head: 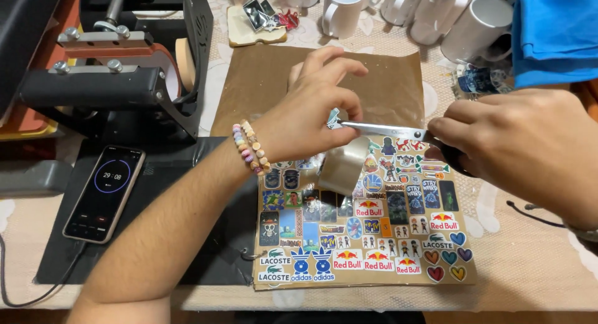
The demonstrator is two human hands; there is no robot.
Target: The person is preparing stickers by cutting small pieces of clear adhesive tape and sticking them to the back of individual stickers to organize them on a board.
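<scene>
My left hand point(311, 112), with a bead bracelet on the wrist, pinches a small cut-out sticker point(334, 117) between thumb and fingers. My right hand point(523, 143) grips a pair of scissors point(386, 131) whose blades point left and meet the sticker. Under both hands lies a brown cardboard sheet point(367, 280) covered with several colourful stickers. A roll of clear tape point(341, 167) rests on the sheet just below my left hand.
A brown paper sheet point(261, 81) lies behind the hands. A black mug press point(118, 68) stands at the left. A phone point(106, 193) with a timer screen lies on a black mat. White mugs point(436, 12) and a blue cloth point(554, 31) sit at the back.
</scene>
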